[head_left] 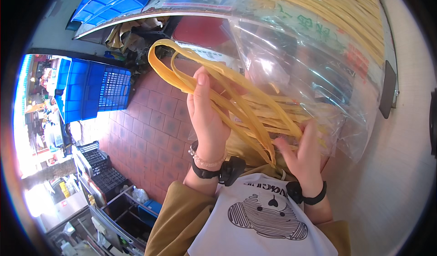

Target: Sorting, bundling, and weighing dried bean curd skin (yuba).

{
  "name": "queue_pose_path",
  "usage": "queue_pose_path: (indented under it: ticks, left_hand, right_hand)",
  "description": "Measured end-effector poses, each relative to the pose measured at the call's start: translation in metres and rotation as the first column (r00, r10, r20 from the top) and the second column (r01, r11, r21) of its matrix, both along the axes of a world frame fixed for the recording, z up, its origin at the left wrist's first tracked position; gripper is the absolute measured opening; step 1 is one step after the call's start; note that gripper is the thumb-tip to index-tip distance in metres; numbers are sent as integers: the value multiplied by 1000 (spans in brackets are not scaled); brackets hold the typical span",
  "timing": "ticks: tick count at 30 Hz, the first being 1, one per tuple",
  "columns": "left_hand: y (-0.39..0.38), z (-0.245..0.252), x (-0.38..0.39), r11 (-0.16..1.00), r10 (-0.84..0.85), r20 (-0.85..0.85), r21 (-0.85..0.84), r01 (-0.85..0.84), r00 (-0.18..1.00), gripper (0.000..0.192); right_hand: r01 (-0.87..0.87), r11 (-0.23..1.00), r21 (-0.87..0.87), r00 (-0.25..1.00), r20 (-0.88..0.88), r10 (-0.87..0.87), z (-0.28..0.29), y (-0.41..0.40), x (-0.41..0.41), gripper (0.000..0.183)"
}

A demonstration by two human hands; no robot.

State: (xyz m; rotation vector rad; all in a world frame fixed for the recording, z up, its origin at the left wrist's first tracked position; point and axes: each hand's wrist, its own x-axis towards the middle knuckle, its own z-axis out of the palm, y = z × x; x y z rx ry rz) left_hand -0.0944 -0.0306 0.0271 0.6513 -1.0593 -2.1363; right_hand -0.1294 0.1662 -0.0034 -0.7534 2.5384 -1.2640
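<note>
My left hand [208,102] holds a looped bundle of long, flat yellow strips [167,80] that look like dried bean curd sticks. Its thumb lies over them, and their loop points to the upper left. At the lower right end of the bundle, my right hand [304,157] has its thumb and fingers spread, close to or touching one strip. Behind both hands, a large clear plastic bag [327,82] bulges open. More yellow strips [273,116] lie at its lower part, near my lap. Some fingers of the right hand are hidden.
On the worktop [119,15] ahead, a pile of yellow sticks [327,3] lies by blue plastic crates [116,0]. More blue crates [85,89] stand at the left on the red tiled floor [157,119]. Black crates [102,174] and a metal rack [119,208] occupy the lower left.
</note>
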Motion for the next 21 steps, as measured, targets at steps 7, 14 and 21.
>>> queue_pose_path:
  ticks: [7,14,21]
  left_hand:
    - [-1,-2,3,992,-118,-3,-32,118,993,36]
    - [3,-4,2,996,-94,-18,0,94,995,35]
    - [-2,-19,8,992,-108,-101,54,114,989,32]
  right_hand:
    - [100,987,126,981,-177,-77,12,10,-18,33]
    - [64,989,134,986,-159,-43,6,16,-12,28]
    - [-106,987,119,994,9,106,-1,23,1,22]
